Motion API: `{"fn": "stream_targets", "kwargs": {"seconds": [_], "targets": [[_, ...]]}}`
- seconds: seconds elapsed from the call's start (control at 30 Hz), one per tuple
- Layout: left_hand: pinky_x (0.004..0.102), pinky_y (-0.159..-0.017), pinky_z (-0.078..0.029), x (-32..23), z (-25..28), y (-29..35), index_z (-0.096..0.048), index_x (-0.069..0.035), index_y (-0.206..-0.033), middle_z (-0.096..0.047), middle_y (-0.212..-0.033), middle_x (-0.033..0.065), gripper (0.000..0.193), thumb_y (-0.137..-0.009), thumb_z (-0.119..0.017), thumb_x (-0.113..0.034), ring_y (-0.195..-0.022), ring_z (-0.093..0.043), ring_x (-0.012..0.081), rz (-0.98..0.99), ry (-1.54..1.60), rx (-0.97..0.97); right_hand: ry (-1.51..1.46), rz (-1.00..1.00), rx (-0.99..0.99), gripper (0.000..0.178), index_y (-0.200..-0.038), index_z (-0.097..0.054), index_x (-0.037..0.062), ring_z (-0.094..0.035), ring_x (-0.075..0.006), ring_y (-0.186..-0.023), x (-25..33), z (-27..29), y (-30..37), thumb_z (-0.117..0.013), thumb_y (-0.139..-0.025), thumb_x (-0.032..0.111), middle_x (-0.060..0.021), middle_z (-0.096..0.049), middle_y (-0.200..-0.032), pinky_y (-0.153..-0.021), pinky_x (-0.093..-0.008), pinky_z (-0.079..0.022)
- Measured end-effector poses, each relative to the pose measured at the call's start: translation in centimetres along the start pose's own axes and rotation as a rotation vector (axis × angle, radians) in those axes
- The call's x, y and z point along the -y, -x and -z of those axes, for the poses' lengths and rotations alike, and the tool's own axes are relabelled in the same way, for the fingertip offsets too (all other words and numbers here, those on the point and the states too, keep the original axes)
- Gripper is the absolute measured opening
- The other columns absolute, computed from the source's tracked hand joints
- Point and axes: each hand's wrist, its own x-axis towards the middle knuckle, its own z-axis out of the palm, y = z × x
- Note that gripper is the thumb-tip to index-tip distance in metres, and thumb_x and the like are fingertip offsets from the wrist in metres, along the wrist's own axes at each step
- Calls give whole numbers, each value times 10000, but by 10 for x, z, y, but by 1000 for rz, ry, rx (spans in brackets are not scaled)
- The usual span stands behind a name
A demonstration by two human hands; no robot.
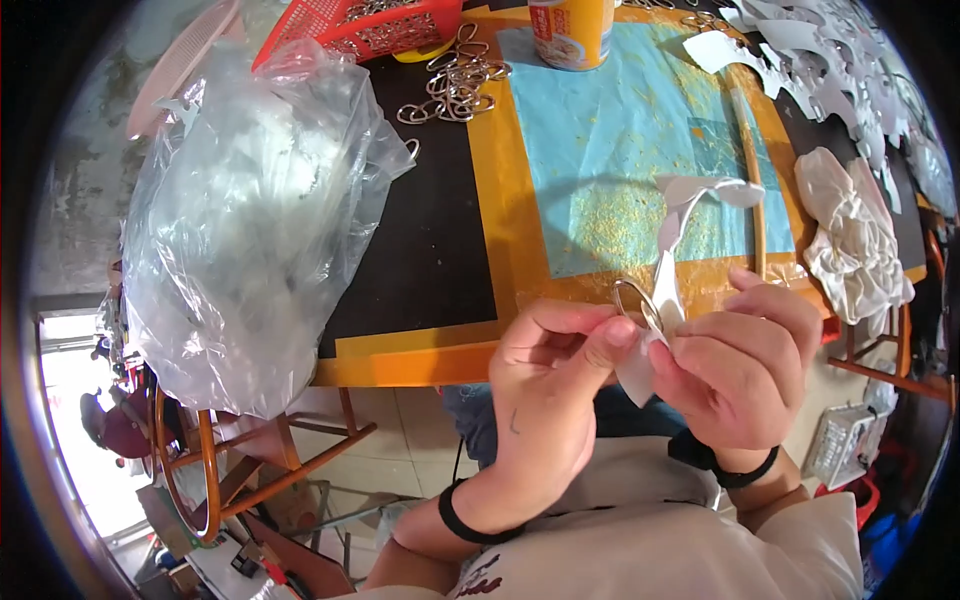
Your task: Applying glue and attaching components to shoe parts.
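Note:
Near the table's front edge, my left hand (550, 375) pinches a shiny oval metal ring (620, 290) between thumb and forefinger. Close on its right, my right hand (745, 365) has its fingers closed on a wavy-edged white strip (668, 265). The strip's upper part arches above the table, and its lower end hangs between the two hands. Ring and strip meet at my fingertips; whether the strip passes through the ring is hidden by the fingers.
A large clear plastic bag (250, 230) covers the table's left side. Behind it are loose metal rings (455, 90) and a red basket (365, 30). A yellow tub (572, 35) stands on the blue sheet (590, 130). White cut-outs (800, 60), a stick (748, 150) and cloth gloves (850, 235) lie rightward.

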Motion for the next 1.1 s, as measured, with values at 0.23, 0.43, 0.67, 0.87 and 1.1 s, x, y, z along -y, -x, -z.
{"fn": "stream_targets", "kwargs": {"seconds": [0.23, 0.43, 0.67, 0.87, 1.1], "targets": [[238, -746, -498, -11, -8, -4, -485, 12, -1157, -603, -966, 63, 332, -863, -641, 19, -819, -607, 114, -61, -86, 6, -186, 4, 6, 259, -854, -665, 94, -583, -213, -760, 1, -6, -6, -778, -630, 30, -20, -676, -911, -731, -360, -549], [227, -819, -499, -14, 6, -6, -572, 64, -1129, -582, -1003, 62, 275, -865, -636, 19, -907, -620, 127, 153, -318, 233, -300, -191, 89, 152, -846, -641, 25, -605, -180, -712, 1, 2, -14, -717, -733, -44, -41, -678, -789, -735, -317, -522], [217, -786, -512, -19, 5, -9, -610, 81, -1105, -535, -987, 75, 260, -846, -634, 67, -886, -607, 113, -194, -578, 251, -1061, -797, 91, 258, -1027, -564, -15, -593, -130, -864, 4, -1, 0, -706, -814, 17, -99, -609, -921, -737, -253, -496], [204, -749, -523, -15, 4, -4, -609, 93, -1092, -520, -967, 66, 254, -838, -609, 111, -843, -594, 101, -299, -635, 250, -727, -602, 102, 323, -952, -664, -12, -592, -123, -740, 3, -7, -5, -810, -677, 76, -56, -624, -834, -658, -247, -484], [202, -739, -430, -3, -1, -5, -621, 52, -1040, -559, -969, 56, 211, -831, -634, 80, -839, -536, 78, -243, -458, 158, -250, -244, 17, 229, -867, -718, 34, -593, -177, -655, 3, -12, -10, -756, -652, -37, -55, -638, -748, -595, -283, -480]]}}
